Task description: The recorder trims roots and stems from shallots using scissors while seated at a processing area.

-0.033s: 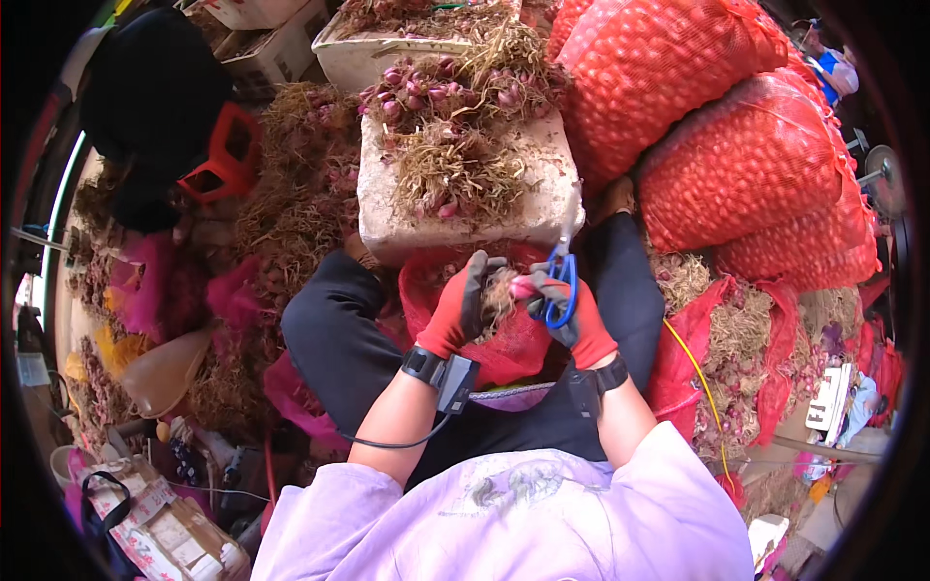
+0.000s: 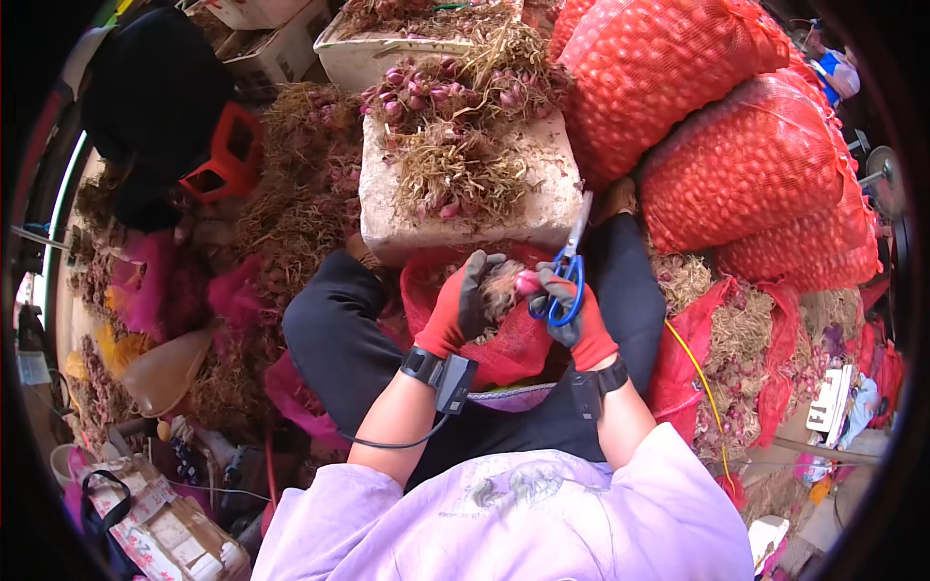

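Both my hands wear red gloves with dark grey fingers. My left hand [image 2: 465,302] is closed around the dry, stringy end of a shallot [image 2: 528,283], whose pink bulb points to the right. Blue-handled scissors [image 2: 570,281] are gripped in my right hand [image 2: 573,315], with their blades pointing up and slightly right, away from the shallot. The right fingertips are close to the bulb; whether they touch it I cannot tell. Under my hands, between my knees, lies a red mesh bag [image 2: 513,353]. Beyond it a whitish foam box [image 2: 383,198] bears a pile of dried shallots [image 2: 460,174].
Large red mesh sacks [image 2: 736,184] full of bulbs are stacked at the right. Loose shallots with dry stems [image 2: 300,213] cover the floor at the left, near a red stool [image 2: 232,155]. A yellow cord [image 2: 699,378] runs along my right side.
The scissors have turned in my right hand, so their blades point further right and up. The shallot bulb shows slightly more clearly between my hands. My arms have hardly moved.
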`<state>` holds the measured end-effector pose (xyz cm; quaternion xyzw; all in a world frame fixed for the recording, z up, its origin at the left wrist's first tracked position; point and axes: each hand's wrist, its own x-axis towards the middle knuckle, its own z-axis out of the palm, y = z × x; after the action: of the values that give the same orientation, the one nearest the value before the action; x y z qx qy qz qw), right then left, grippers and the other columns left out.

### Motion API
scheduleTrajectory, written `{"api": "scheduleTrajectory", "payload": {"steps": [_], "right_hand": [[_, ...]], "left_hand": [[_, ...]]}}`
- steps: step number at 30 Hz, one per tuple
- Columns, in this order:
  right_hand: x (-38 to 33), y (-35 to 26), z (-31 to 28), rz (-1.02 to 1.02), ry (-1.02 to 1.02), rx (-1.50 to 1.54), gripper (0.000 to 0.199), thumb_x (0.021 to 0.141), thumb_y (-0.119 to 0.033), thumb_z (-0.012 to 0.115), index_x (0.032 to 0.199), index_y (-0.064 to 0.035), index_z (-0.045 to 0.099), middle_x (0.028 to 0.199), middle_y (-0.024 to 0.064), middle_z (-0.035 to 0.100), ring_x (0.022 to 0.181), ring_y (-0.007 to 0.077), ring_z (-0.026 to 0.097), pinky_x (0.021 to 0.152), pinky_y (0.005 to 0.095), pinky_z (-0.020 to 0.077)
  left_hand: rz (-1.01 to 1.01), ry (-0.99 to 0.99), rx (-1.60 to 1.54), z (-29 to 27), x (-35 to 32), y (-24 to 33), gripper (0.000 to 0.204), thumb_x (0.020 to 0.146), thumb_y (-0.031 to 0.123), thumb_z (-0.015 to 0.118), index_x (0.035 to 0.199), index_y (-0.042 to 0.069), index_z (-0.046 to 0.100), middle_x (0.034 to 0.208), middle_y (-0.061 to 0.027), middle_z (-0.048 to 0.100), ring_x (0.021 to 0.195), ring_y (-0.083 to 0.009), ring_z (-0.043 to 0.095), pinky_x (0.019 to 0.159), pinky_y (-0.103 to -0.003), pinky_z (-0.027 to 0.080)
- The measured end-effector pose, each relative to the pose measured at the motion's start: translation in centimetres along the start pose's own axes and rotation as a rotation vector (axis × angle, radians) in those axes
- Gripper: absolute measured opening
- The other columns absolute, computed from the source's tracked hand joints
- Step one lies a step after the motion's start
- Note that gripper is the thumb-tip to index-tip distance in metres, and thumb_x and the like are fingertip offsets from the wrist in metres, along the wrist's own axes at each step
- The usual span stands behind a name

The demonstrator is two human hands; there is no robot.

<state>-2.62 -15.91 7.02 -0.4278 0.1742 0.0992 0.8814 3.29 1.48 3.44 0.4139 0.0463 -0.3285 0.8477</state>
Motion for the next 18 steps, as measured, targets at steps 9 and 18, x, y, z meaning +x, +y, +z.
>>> {"api": "scheduleTrajectory", "payload": {"steps": [9, 18], "right_hand": [[0.3, 2.5, 0.1, -0.254, 0.312, -0.007, 0.021, 0.082, -0.007, 0.065, 0.101, -0.0028, 0.058, 0.083, 0.0038, 0.061, 0.069, 0.0127, 0.062, 0.057, 0.0244, 0.0503], [-0.5, 1.8, 0.3, -0.497, 0.144, -0.824, 0.033, 0.077, -0.002, 0.069, 0.107, -0.0039, 0.056, 0.090, 0.0026, 0.062, 0.070, 0.0080, 0.058, 0.057, 0.0213, 0.0479]], "left_hand": [[0.144, -0.209, 0.571, 1.5, -1.0, -1.5, 0.030, 0.093, 0.028, 0.051, 0.112, 0.005, 0.055, 0.090, -0.0021, 0.061, 0.079, -0.0095, 0.056, 0.067, -0.023, 0.044], [0.636, 0.049, 1.179, 2.6, -1.6, 0.4, 0.062, 0.075, 0.015, 0.069, 0.130, 0.006, 0.042, 0.107, -0.0111, 0.055, 0.094, -0.0217, 0.057, 0.084, -0.031, 0.046]]}}
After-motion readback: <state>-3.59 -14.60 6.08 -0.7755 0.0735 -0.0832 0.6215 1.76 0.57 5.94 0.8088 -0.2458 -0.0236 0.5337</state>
